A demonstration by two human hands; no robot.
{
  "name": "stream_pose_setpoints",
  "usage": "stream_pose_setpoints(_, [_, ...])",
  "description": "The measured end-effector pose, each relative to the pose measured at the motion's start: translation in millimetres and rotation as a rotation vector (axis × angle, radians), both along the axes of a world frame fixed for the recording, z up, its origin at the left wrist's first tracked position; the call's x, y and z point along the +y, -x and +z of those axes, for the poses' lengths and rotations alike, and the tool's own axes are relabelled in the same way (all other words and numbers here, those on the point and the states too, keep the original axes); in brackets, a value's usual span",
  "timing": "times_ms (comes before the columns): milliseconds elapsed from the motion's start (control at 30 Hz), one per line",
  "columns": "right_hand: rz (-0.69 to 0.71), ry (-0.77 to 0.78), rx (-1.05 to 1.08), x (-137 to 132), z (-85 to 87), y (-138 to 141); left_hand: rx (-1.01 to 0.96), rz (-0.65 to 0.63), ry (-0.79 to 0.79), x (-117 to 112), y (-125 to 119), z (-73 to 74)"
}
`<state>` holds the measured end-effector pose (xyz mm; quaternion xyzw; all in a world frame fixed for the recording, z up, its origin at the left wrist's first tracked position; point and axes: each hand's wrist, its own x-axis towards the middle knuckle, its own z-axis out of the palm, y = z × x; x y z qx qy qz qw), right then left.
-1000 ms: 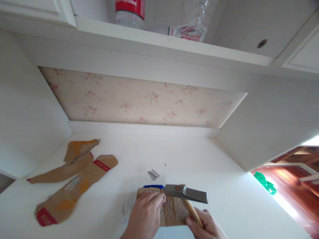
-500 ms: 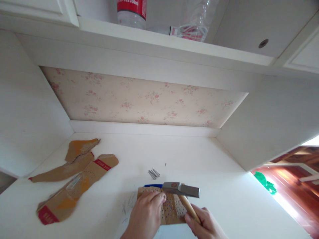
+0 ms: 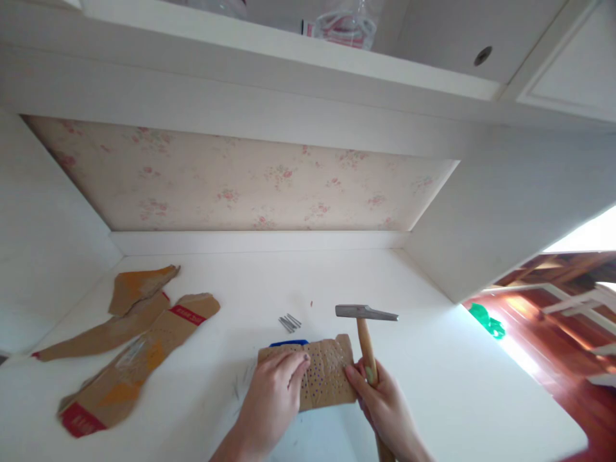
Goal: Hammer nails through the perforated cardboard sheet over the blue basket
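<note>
My left hand (image 3: 270,401) rests on a small brown cardboard piece (image 3: 326,375) dotted with many holes, its fingers pinched together near the card's upper left. Whether they hold a nail I cannot make out. A blue object (image 3: 289,343) shows at the card's far edge. My right hand (image 3: 385,410) grips the wooden handle of a hammer (image 3: 366,333), whose steel head is raised above and to the right of the card. A few loose nails (image 3: 289,322) lie on the white desk (image 3: 433,366) just beyond the card.
Torn brown cardboard pieces (image 3: 129,343) with red and orange print lie at the left. Floral wallpaper (image 3: 240,186) backs the desk recess under a white shelf (image 3: 269,58). The desk's right edge drops to a reddish floor with a green item (image 3: 486,319).
The hammer head has lifted off the card and swung up to the right. The camera has tilted down slightly. My left hand has stayed on the card.
</note>
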<state>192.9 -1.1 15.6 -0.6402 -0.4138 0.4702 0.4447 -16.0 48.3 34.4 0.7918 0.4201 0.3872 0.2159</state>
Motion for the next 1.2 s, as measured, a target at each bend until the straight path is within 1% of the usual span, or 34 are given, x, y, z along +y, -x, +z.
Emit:
stream_pose_setpoints(100, [-0.032, -0.003, 0.124, -2.3, 4.3, 7.8, -0.043, -0.001, 0.047, 1.3, 5.8, 7.8])
stream_pose_setpoints(233, [-0.083, 0.012, 0.239, -2.2, 17.0, 19.8, -0.082, 0.024, 0.073, -1.4, 16.9, 21.0])
stream_pose_setpoints(333, [-0.117, 0.019, 0.290, -1.9, 21.8, 29.2, -0.074, 0.040, 0.053, -5.7, 24.8, 30.3])
stream_pose_setpoints(400, [-0.129, 0.029, 0.319, -2.3, 21.6, 35.7, -0.048, 0.051, 0.027, -8.2, 29.4, 33.6])
stream_pose_setpoints(500, [-0.141, 0.054, 0.350, -4.0, 18.4, 45.5, -0.009, 0.069, 0.005, -11.0, 36.1, 31.2])
stream_pose_setpoints(600, [-0.157, 0.071, 0.357, -5.8, 13.8, 53.4, -0.005, 0.107, 0.005, -13.4, 42.7, 22.4])
stream_pose_setpoints(700, [-0.179, 0.070, 0.349, -6.6, 8.0, 56.8, 0.008, 0.135, 0.053, -16.0, 47.0, 12.8])
stream_pose_setpoints(800, [-0.197, 0.056, 0.336, -6.7, 0.8, 56.4, 0.025, 0.118, 0.119, -17.4, 47.4, 5.7])
stream_pose_setpoints(867, [-0.196, 0.052, 0.330, -6.9, -4.3, 55.9, 0.023, 0.107, 0.130, -17.4, 46.4, 2.9])
stream_pose_setpoints(933, [-0.188, 0.059, 0.329, -7.6, -8.6, 56.0, 0.021, 0.103, 0.134, -17.0, 45.6, 2.1])
stream_pose_setpoints(1033, [-0.182, 0.080, 0.320, -9.4, -12.2, 57.7, 0.015, 0.101, 0.170, -16.7, 45.7, 5.1])
stream_pose_setpoints(1133, [-0.190, 0.101, 0.307, -10.4, -11.6, 60.0, 0.011, 0.082, 0.197, -18.1, 46.8, 11.4])
stream_pose_setpoints(1200, [-0.206, 0.108, 0.307, -10.2, -9.8, 61.6, 0.003, 0.073, 0.176, -20.1, 47.2, 14.8])
